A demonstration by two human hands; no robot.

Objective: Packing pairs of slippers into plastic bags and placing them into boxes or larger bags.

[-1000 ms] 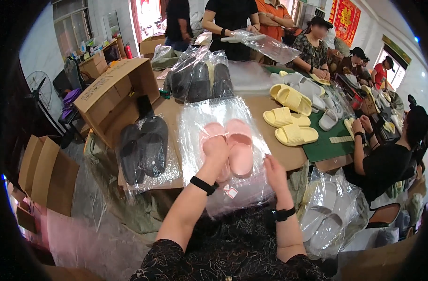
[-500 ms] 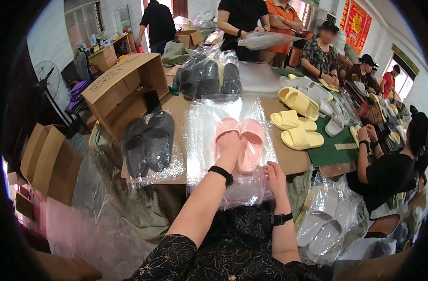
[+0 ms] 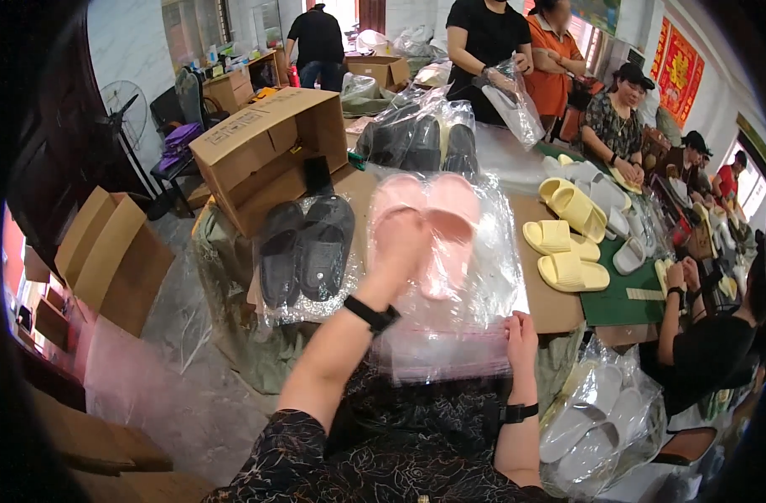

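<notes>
A pair of pink slippers (image 3: 450, 239) lies side by side in a clear plastic bag (image 3: 496, 251) on the stack in front of me. My left hand (image 3: 404, 245) is at the left pink slipper, gripping its strap area; motion smears the fingers. With thumb and fingers pinched, my right hand (image 3: 521, 325) holds the bag's near right edge, beside its pinkish strip. Left of the bag, a pair of black slippers (image 3: 303, 251) rests in clear plastic. To the right are several yellow slippers (image 3: 571, 281), some stacked on others.
An open cardboard box (image 3: 270, 126) stands on its side at the table's far left. Bagged dark slippers (image 3: 421, 142) lie beyond my bag. Bagged pale grey slippers (image 3: 580, 411) sit low at right. A green mat (image 3: 622, 306) and co-workers are farther right.
The view has turned left. The pink slippers sit farther into the bag and look larger. My right hand, earlier loose beside the bag, now pinches its edge. A co-worker's plastic bag hangs lower.
</notes>
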